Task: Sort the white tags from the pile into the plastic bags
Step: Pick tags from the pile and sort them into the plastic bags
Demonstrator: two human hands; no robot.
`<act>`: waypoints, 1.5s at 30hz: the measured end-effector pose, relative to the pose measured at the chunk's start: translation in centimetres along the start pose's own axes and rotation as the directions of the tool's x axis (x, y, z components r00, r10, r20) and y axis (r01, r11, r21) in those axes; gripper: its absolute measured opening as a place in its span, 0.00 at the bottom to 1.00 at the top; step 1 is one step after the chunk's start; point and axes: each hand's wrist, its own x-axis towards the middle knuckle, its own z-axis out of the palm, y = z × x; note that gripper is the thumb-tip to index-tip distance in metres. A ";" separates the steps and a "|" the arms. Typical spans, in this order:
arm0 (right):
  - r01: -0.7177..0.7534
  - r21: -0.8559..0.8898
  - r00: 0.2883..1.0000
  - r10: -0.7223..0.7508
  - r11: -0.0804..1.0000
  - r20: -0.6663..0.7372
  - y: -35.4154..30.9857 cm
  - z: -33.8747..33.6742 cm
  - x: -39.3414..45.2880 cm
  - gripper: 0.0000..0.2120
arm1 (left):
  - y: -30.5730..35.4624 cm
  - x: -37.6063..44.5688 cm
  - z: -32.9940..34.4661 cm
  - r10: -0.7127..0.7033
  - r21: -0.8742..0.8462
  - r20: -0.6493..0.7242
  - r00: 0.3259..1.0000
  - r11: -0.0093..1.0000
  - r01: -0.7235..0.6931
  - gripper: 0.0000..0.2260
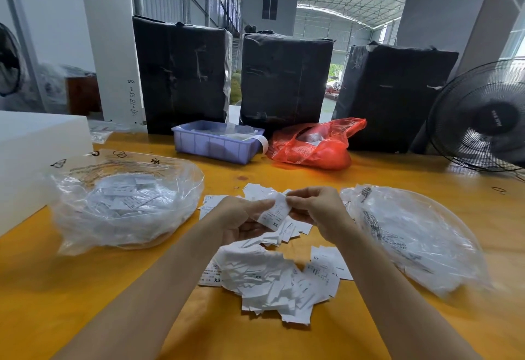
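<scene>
A pile of white tags point(267, 280) lies on the yellow table point(85, 288) in front of me, with more loose tags point(255, 192) spread just beyond my hands. My left hand point(241, 217) and my right hand point(312, 209) both pinch one white tag point(274, 214) printed "XS", held above the table between the two piles. A clear plastic bag point(127, 203) holding several tags lies to the left. Another clear plastic bag point(412, 234) lies to the right.
A purple plastic bin point(216, 143) and a red plastic bag point(312, 146) sit at the back of the table. Three black-wrapped bales point(284, 81) stand behind them. A black fan point(483, 121) stands at the right, a white foam block point(34, 155) at the left.
</scene>
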 end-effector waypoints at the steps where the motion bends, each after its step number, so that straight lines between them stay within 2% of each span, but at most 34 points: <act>1: 0.005 0.008 1.000 -0.005 1.000 -0.005 -0.1 0.0 0.0 0.01 | 0.0 0.0 0.0 0.006 0.024 0.016 1.000 1.000 -0.006 0.09; 3: 0.020 0.011 1.000 -0.020 1.000 -0.010 -0.2 0.0 0.0 0.02 | 0.1 -0.1 -0.1 0.023 0.033 0.017 1.000 0.999 -0.023 0.06; 8: 0.109 -0.092 0.993 -0.112 0.990 -0.023 -1.6 -1.0 -0.3 0.06 | 0.7 -0.3 -0.9 0.061 0.061 -0.074 0.995 0.996 -0.057 0.07; 10: 0.160 -0.199 0.984 -0.172 0.967 -0.046 -3.0 -2.8 -0.4 0.05 | 1.7 -0.4 -2.2 0.100 0.039 -0.154 0.983 0.995 -0.095 0.09; 12: 0.182 -0.380 0.965 -0.238 0.907 -0.105 -4.3 -5.9 -0.3 0.04 | 2.9 -0.6 -4.3 0.192 0.096 -0.284 0.939 0.980 -0.172 0.09; 13: 0.156 -0.485 0.952 -0.263 0.861 -0.160 -4.7 -7.8 -0.1 0.04 | 3.4 -0.7 -5.8 0.265 0.194 -0.380 0.886 0.960 -0.204 0.09; 14: 0.093 -0.589 0.934 -0.276 0.802 -0.228 -4.8 -9.8 0.1 0.04 | 3.7 -0.9 -7.4 0.350 0.325 -0.486 0.800 0.923 -0.207 0.08; 15: 0.000 -0.677 0.915 -0.273 0.736 -0.297 -4.6 -11.8 0.3 0.03 | 4.0 -1.1 -9.2 0.433 0.453 -0.582 0.688 0.876 -0.167 0.08; 17: -0.224 -0.773 0.888 -0.202 0.594 -0.413 -3.5 -15.0 0.5 0.02 | 3.9 -1.7 -12.5 0.548 0.623 -0.684 0.481 0.782 -0.005 0.09; 18: -0.317 -0.791 0.882 -0.145 0.523 -0.449 -2.7 -16.1 0.4 0.01 | 3.6 -1.8 -13.9 0.577 0.661 -0.700 0.421 0.746 0.078 0.10; 19: -0.383 -0.805 0.881 -0.082 0.452 -0.465 -1.8 -16.7 0.3 0.02 | 3.2 -1.9 -15.1 0.588 0.681 -0.708 0.392 0.715 0.157 0.10; 20: -0.415 -0.819 0.887 -0.023 0.396 -0.461 -1.0 -16.9 0.2 0.06 | 2.8 -1.8 -16.0 0.586 0.690 -0.712 0.387 0.687 0.228 0.10; 22: -0.410 -0.840 0.904 0.039 0.354 -0.425 0.3 -16.7 0.0 0.13 | 2.0 -1.3 -16.9 0.563 0.692 -0.720 0.407 0.633 0.348 0.11; 25: -0.392 -0.819 0.905 0.014 0.420 -0.426 1.9 -16.4 0.3 0.19 | 1.5 -0.4 -17.0 0.536 0.705 -0.709 0.458 0.547 0.451 0.16; 28: -0.389 -0.773 0.871 -0.074 0.500 -0.486 2.4 -16.6 0.2 0.07 | 1.6 0.2 -16.7 0.544 0.725 -0.688 0.479 0.502 0.471 0.17; 29: -0.387 -0.765 0.862 -0.092 0.515 -0.499 2.5 -16.9 0.4 0.07 | 1.7 0.3 -16.7 0.550 0.732 -0.681 0.484 0.497 0.466 0.17; 31: -0.380 -0.749 0.856 -0.101 0.543 -0.507 2.4 -17.5 0.6 0.11 | 1.9 0.6 -16.6 0.557 0.743 -0.669 0.492 0.491 0.455 0.19; 35: -0.330 -0.750 0.897 -0.058 0.573 -0.439 2.0 -18.0 0.9 0.22 | 2.2 0.6 -15.5 0.572 0.750 -0.661 0.485 0.497 0.437 0.19; 37: -0.283 -0.712 0.891 -0.098 0.642 -0.443 1.3 -17.9 0.9 0.22 | 2.4 0.2 -14.6 0.615 0.774 -0.632 0.470 0.476 0.417 0.19; 39: -0.152 -0.597 0.871 -0.179 0.787 -0.458 0.1 -17.1 0.5 0.11 | 3.0 -0.3 -13.2 0.658 0.807 -0.590 0.467 0.475 0.351 0.21; 40: -0.063 -0.477 0.883 -0.174 0.876 -0.436 -0.8 -16.3 0.2 0.04 | 3.4 -0.6 -12.3 0.682 0.832 -0.555 0.476 0.472 0.293 0.22; 41: 0.010 -0.343 0.912 -0.149 0.939 -0.381 -1.7 -15.2 -0.1 0.02 | 3.8 -0.8 -11.1 0.708 0.858 -0.507 0.491 0.468 0.212 0.22; 43: 0.065 -0.094 0.983 -0.080 0.993 -0.168 -3.4 -12.8 -0.5 0.08 | 4.4 -1.4 -8.2 0.743 0.871 -0.399 0.538 0.491 -0.031 0.21; 45: 0.056 0.005 0.995 -0.056 0.998 0.081 -4.5 -10.1 -0.8 0.12 | 4.6 -2.0 -5.0 0.732 0.785 -0.271 0.625 0.544 -0.297 0.17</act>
